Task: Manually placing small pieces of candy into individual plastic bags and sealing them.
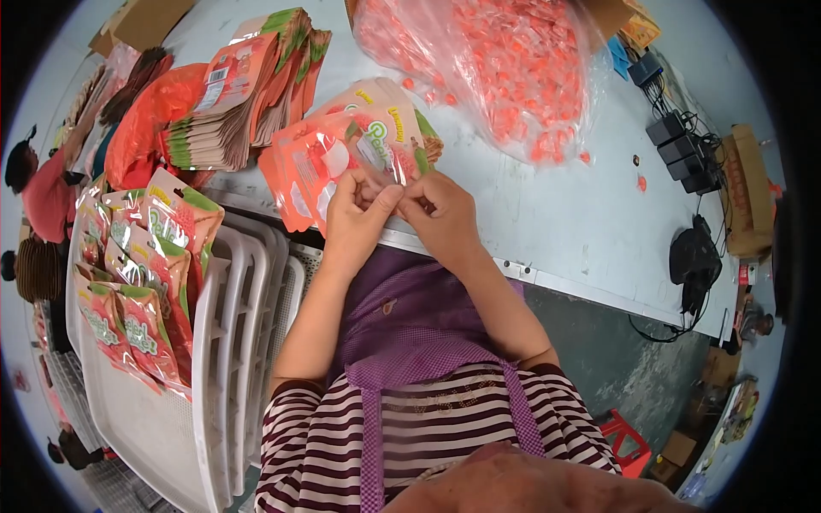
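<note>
Over the near edge of the table, my left hand (360, 208) and my right hand (441, 214) meet with fingertips and thumbs closed. Between them they pinch the near edge of a shiny pouch (376, 147), printed in pink, beige and green. Exactly where each fingertip grips is hidden by the fingers. More flat pouches (291, 192) lie fanned beneath and beside it. Just beyond my hands, a large clear plastic bag (522, 94) holds many small, pinkish-red wrapped pieces, with a few loose on the table by its edge.
At the far left stands a thick stack of flat pouches (209, 141) beside a red plastic bag (154, 128). Filled pouches (145, 282) rest in the top of several stacked grey trays (141, 427). Black boxes with cables (684, 150) line the table's right side. Other people (51, 188) are at far left.
</note>
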`<state>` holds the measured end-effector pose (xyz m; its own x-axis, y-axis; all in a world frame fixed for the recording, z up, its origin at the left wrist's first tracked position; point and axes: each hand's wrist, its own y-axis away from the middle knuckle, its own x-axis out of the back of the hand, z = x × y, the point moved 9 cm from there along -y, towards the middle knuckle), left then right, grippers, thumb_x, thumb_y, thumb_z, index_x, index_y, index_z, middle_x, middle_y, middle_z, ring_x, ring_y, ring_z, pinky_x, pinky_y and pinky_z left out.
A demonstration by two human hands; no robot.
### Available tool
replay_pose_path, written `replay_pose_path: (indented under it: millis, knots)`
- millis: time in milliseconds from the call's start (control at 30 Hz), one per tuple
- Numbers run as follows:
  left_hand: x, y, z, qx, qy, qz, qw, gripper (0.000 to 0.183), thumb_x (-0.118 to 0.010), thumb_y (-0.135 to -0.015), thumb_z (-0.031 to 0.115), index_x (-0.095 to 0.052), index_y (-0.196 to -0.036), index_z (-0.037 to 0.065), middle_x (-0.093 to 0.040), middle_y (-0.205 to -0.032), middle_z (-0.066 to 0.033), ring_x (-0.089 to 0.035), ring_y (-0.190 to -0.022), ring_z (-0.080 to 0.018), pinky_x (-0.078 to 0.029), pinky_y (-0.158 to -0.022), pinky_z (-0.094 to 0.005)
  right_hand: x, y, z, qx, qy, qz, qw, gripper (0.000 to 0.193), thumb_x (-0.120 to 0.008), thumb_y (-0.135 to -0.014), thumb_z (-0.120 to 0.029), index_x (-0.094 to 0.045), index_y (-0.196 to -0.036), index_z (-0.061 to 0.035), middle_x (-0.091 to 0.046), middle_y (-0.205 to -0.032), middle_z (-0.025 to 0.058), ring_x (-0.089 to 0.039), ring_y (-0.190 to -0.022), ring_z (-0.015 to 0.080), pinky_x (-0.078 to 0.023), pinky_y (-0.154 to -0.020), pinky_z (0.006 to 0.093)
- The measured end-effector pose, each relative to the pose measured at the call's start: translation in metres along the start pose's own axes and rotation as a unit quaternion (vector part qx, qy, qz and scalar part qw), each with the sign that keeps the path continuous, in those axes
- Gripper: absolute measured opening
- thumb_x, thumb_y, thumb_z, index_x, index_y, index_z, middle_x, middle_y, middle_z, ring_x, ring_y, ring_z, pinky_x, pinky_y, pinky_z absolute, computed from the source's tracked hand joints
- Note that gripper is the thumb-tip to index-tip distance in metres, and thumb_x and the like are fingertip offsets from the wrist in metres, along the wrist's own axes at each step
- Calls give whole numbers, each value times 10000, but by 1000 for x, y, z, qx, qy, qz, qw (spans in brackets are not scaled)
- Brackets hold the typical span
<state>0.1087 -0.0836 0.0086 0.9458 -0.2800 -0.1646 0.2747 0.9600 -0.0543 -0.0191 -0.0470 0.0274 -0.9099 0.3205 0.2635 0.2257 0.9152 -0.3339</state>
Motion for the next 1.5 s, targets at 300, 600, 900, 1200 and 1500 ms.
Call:
replay_pose_path:
  millis: [300,600,900,1200,1500]
  knots:
    - [-1,14,-3,29,-120,8,992,243,-584,-894,221,-583,-801,-3,-538,-710,27,-461,-670,-38,-388,-592,-194,4,7,-14,70,29,-32,997,144,-694,-713,-16,-551,-699,-9,-529,-709,48,-524,-619,105,-439,-556,243]
    - [-11,15,5,-13,-230,-27,973,159,-555,-872,120,-597,-953,-11,-584,-726,-89,-523,-621,-117,-438,-583,-256,15,13,10,-32,-83,-55,994,136,-686,-715,-21,-552,-728,-5,-606,-837,80,-563,-759,140,-496,-709,322]
    - [-53,36,63,-303,-516,-103,795,520,-642,-676,16,-593,-1155,210,-568,-808,-128,-573,-706,-275,-469,-602,-339,53,16,19,-94,-4,-30,995,305,-593,-690,67,-574,-989,10,-637,-919,116,-514,-696,92,-482,-653,257]
    - [-81,40,65,-275,-566,-260,733,271,-714,-636,170,-666,-901,135,-398,-1368,-112,-375,-1228,-345,-369,-937,-452,45,22,32,-112,-42,-104,987,262,-587,-684,35,-586,-946,23,-337,-625,-11,-353,-578,63,-364,-534,248]
    - [-71,14,27,-304,-449,-228,809,196,-702,-696,92,-556,-753,-26,-522,-1250,-158,-483,-1162,-332,-403,-932,-404,61,14,72,-141,-23,-111,983,182,-654,-741,-71,-585,-906,-34,-579,-771,50,-490,-658,112,-444,-637,258]
